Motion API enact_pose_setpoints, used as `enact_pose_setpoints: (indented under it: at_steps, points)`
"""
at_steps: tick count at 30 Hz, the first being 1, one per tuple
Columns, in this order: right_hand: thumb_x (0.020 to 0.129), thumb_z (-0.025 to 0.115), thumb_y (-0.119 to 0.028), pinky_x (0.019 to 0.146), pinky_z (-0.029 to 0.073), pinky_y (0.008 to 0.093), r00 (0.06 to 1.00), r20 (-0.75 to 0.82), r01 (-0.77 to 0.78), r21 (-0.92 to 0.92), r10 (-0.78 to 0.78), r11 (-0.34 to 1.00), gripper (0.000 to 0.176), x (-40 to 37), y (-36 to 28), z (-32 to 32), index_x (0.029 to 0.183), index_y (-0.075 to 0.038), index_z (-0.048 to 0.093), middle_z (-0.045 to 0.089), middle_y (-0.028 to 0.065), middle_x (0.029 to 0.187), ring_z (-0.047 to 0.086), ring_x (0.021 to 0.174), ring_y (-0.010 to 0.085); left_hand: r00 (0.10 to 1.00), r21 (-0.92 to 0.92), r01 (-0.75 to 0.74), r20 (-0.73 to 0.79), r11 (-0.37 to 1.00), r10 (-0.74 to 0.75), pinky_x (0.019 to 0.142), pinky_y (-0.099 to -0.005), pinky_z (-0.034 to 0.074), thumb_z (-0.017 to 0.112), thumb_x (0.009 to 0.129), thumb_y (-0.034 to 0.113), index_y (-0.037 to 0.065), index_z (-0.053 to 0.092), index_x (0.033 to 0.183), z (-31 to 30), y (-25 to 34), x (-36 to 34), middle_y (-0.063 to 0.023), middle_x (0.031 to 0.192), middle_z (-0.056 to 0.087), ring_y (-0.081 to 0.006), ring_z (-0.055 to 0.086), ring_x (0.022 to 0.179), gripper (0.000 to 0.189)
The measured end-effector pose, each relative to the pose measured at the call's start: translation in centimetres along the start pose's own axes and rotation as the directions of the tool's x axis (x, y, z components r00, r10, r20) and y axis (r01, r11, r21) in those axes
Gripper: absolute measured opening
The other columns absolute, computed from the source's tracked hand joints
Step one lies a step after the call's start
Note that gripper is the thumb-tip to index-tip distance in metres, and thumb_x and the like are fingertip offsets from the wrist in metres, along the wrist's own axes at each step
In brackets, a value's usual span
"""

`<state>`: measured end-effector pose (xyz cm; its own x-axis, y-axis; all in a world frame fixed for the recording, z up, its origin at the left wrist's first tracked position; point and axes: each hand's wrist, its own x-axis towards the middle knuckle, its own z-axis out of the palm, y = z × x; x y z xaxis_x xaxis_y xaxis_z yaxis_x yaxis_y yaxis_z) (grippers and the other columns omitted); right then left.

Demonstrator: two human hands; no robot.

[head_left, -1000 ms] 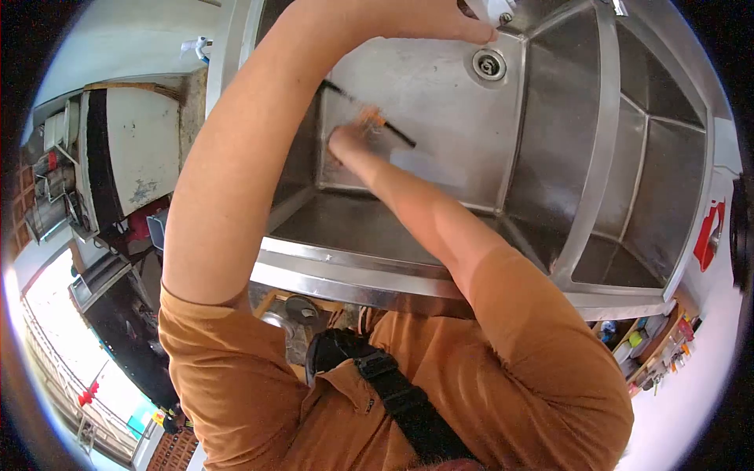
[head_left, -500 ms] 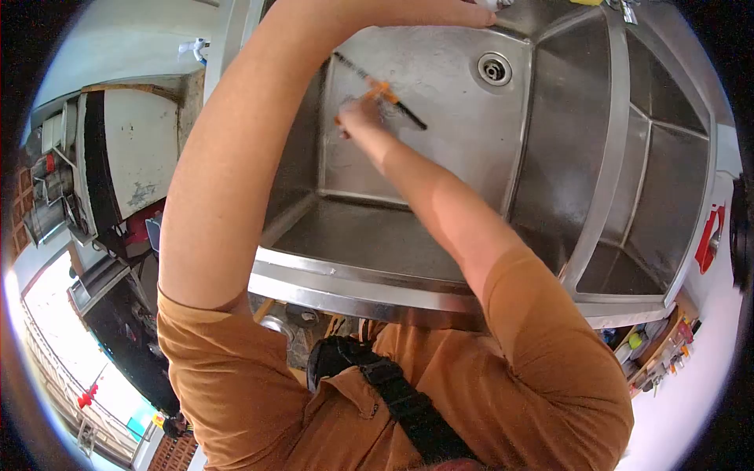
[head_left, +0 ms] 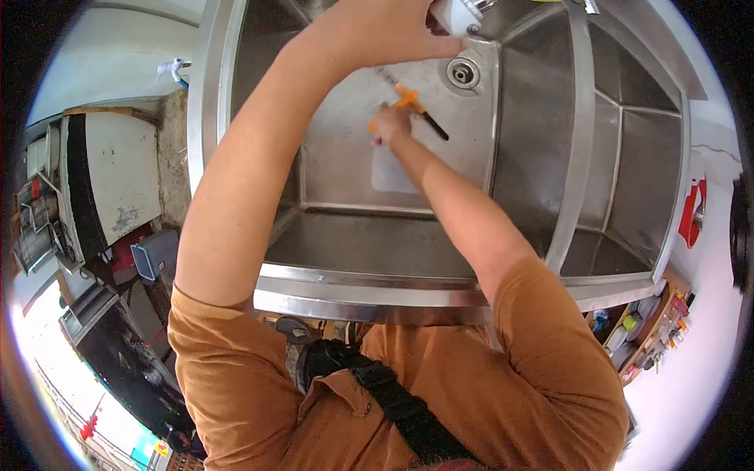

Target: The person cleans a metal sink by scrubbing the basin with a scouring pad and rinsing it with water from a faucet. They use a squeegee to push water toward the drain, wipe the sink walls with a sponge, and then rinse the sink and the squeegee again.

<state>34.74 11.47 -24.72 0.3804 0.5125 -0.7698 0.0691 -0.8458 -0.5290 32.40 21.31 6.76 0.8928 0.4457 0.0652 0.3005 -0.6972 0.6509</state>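
Observation:
My right hand is closed round the orange handle of a T-shaped squeegee, its crossbar black at one end and greyish at the other. The bar lies slantwise low over the floor of the steel sink. Up at the top edge of the view, my left hand curls beside a white, ridged fitting, thumb stretched toward the drain. Its other fingers are mostly hidden, and whether they grip the fitting I cannot tell.
A steel divider separates this basin from a second one on the right. The front rim runs close to my body. At the left stands a white-topped surface; a red item hangs on the right wall.
The view has shifted, bringing more of the white fitting into sight. My right hand and the squeegee now sit closer to the drain. A pale patch shows on the basin floor.

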Motion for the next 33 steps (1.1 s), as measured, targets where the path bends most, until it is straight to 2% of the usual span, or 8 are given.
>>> enact_pose_setpoints:
  at_steps: [8, 15, 19, 20, 21, 25, 29, 33]
  points:
    - [0.098, 0.052, -0.039, 0.088, 0.055, 0.0531, 0.914, -0.393, 0.001, -0.246, -0.101, 0.969, 0.055, -0.8, 6.2, -7.1, 0.127, 0.007, 0.041, 0.069, 0.0292, 0.110, 0.069, 0.102, 0.0453, 0.995, -0.123, 0.090, -0.038, 0.988, -0.095, 0.082, -0.0410, 0.054, 0.079, 0.081, 0.041, -0.001, 0.062, 0.118, 2.8, 2.4, -2.2, -0.0201, 0.103, 0.071, -0.0328, 0.070, 0.095, 0.058]
    - [0.092, 0.060, -0.041, 0.083, 0.058, 0.0422, 0.998, 0.029, 0.058, -0.532, -0.050, 0.845, 0.056, -1.0, 10.9, -7.7, 0.122, 0.006, 0.054, 0.072, 0.0243, 0.105, 0.072, 0.101, 0.0337, 0.966, -0.445, 0.152, -0.124, 0.883, -0.228, 0.086, -0.0344, 0.055, 0.085, 0.077, 0.044, -0.004, 0.063, 0.123, 7.8, 3.0, -3.2, -0.0142, 0.104, 0.072, -0.0214, 0.069, 0.096, 0.070]
    - [0.095, 0.059, -0.034, 0.082, 0.060, 0.0384, 0.892, -0.236, 0.203, -0.552, -0.385, 0.809, 0.046, -3.9, 7.7, -9.7, 0.115, 0.007, 0.058, 0.072, 0.0192, 0.102, 0.072, 0.096, 0.0288, 0.942, -0.666, 0.205, -0.065, 0.717, -0.330, 0.087, -0.0295, 0.051, 0.083, 0.084, 0.044, -0.002, 0.061, 0.129, 11.1, 2.7, -3.7, -0.0084, 0.105, 0.070, -0.0152, 0.065, 0.095, 0.068]
    - [0.097, 0.057, -0.031, 0.083, 0.060, 0.0381, 0.992, -0.029, 0.124, 0.054, -0.122, 0.991, 0.040, -5.1, 6.0, -11.0, 0.114, 0.005, 0.059, 0.072, 0.0165, 0.101, 0.072, 0.095, 0.0287, 0.935, -0.768, 0.207, -0.026, 0.606, -0.353, 0.089, -0.0297, 0.051, 0.081, 0.086, 0.045, -0.001, 0.061, 0.129, 12.0, 2.5, -3.5, -0.0085, 0.106, 0.070, -0.0163, 0.066, 0.097, 0.066]
    - [0.098, 0.056, -0.028, 0.084, 0.060, 0.0378, 0.951, 0.308, -0.174, 0.579, -0.016, 0.796, 0.034, -6.4, 4.7, -12.0, 0.112, 0.002, 0.060, 0.071, 0.0138, 0.100, 0.072, 0.095, 0.0286, 0.913, -0.851, 0.212, -0.003, 0.480, -0.409, 0.091, -0.0311, 0.051, 0.076, 0.092, 0.041, -0.002, 0.062, 0.128, 12.6, 3.4, -3.6, -0.0088, 0.105, 0.069, -0.0184, 0.066, 0.098, 0.058]
    - [0.102, 0.054, -0.035, 0.083, 0.059, 0.0410, 0.942, 0.225, -0.052, 0.832, -0.250, 0.552, 0.027, -10.9, 2.6, -13.5, 0.113, -0.011, 0.059, 0.069, 0.0069, 0.102, 0.070, 0.090, 0.0242, 0.853, -0.988, 0.134, 0.154, -0.077, -0.499, 0.091, -0.0379, 0.055, 0.060, 0.103, 0.025, -0.005, 0.060, 0.123, 16.4, 3.6, -3.3, -0.0132, 0.109, 0.066, -0.0245, 0.065, 0.102, 0.036]
    - [0.104, 0.055, -0.039, 0.075, 0.058, 0.0327, 0.942, 0.115, -0.054, 0.979, -0.316, 0.196, 0.023, -11.8, 1.2, -15.4, 0.112, -0.019, 0.063, 0.070, -0.0012, 0.102, 0.068, 0.092, 0.0150, 0.858, -0.974, 0.004, 0.120, -0.227, -0.499, 0.094, -0.0430, 0.059, 0.052, 0.104, 0.017, -0.007, 0.057, 0.124, 17.7, 6.0, -3.0, -0.0157, 0.114, 0.063, -0.0288, 0.066, 0.102, 0.031]
    - [0.103, 0.054, -0.045, 0.095, 0.054, 0.0366, 0.971, -0.025, 0.117, 0.918, -0.239, 0.379, 0.035, -10.5, 4.2, -17.4, 0.122, -0.017, 0.061, 0.069, 0.0011, 0.116, 0.066, 0.109, 0.0180, 0.784, -0.938, -0.010, 0.208, -0.347, -0.585, 0.096, -0.0454, 0.059, 0.047, 0.106, 0.015, -0.007, 0.056, 0.123, 17.6, 7.9, -3.0, -0.0188, 0.117, 0.061, -0.0311, 0.065, 0.105, 0.029]
